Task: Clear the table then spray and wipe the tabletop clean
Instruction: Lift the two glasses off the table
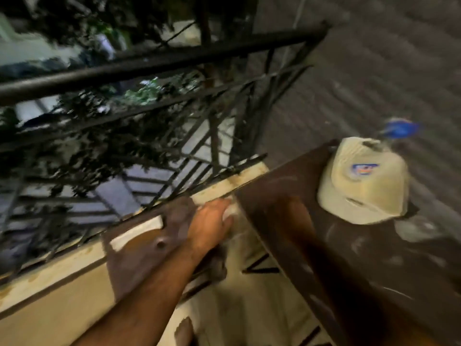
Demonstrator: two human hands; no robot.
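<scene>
My left hand (212, 219) reaches forward to the gap between the pale ledge (224, 188) and the dark brown table (361, 258). Its fingertips are at a small whitish thing (231, 213) by the table's corner, but blur hides whether they hold it. On the table's far part lies a beige cap (364, 181) with a blue badge. Behind the cap stands a bottle with a blue top (400, 128). The tabletop shows pale dusty smears. A blurred brown streak, perhaps my right forearm (306, 236), crosses the table's near edge, and its hand cannot be made out.
A brown cloth-like piece (149, 243) hangs over the ledge left of my hand. A black metal railing (154, 63) runs along the ledge, with foliage and a street below beyond it. A grey wall rises behind the table. A pale printed sheet (249, 295) lies beside the table.
</scene>
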